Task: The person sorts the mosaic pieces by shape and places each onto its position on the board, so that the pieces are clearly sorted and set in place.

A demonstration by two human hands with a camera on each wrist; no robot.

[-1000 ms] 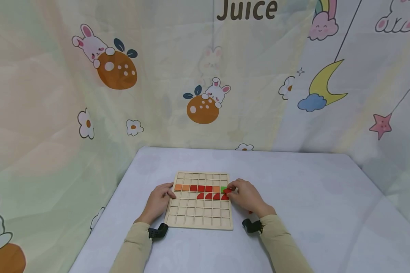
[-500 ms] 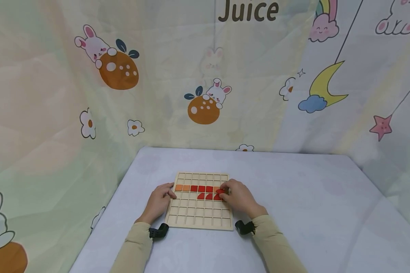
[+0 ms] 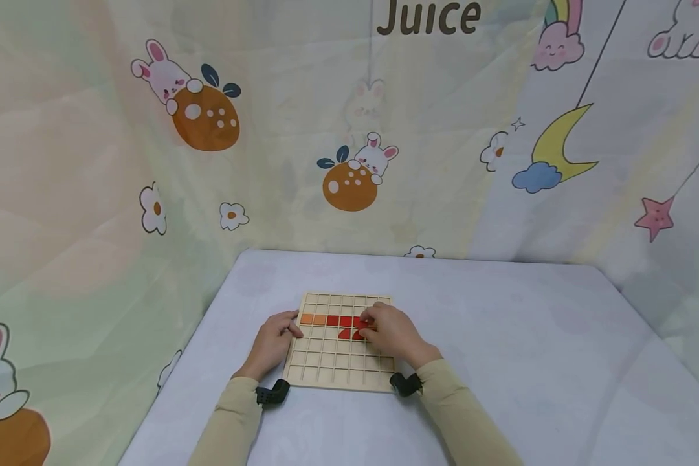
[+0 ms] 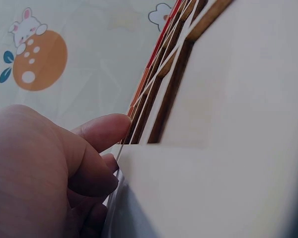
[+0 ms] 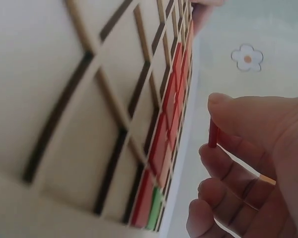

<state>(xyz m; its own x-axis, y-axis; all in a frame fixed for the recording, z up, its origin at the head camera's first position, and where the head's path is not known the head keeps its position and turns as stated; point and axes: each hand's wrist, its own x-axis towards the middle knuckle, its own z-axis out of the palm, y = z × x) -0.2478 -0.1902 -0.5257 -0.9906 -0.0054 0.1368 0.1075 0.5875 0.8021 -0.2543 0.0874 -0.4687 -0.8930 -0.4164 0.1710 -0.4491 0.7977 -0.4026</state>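
Note:
A wooden grid board (image 3: 339,377) lies on the table, with coloured tiles in two of its rows. Orange tiles (image 3: 307,319) and red tiles (image 3: 339,321) fill part of one row; below them are red tiles with a curved edge (image 3: 344,334). My left hand (image 3: 270,343) holds the board's left edge with thumb and fingers. Over the right part of the board, my right hand (image 3: 397,333) pinches a thin red tile (image 5: 213,131) between thumb and finger, apart from the surface. That hand hides several tiles in the head view; a green tile (image 5: 154,208) shows in the right wrist view.
The white table (image 3: 501,349) extends around the board. Behind it hangs a printed curtain (image 3: 279,129) with rabbits, oranges and a moon. A black wrist camera (image 3: 272,392) sits on the left wrist, another camera (image 3: 406,384) on the right.
My right hand has moved left across the board with the red tile, from its right edge toward the middle. My left hand stays at the left edge.

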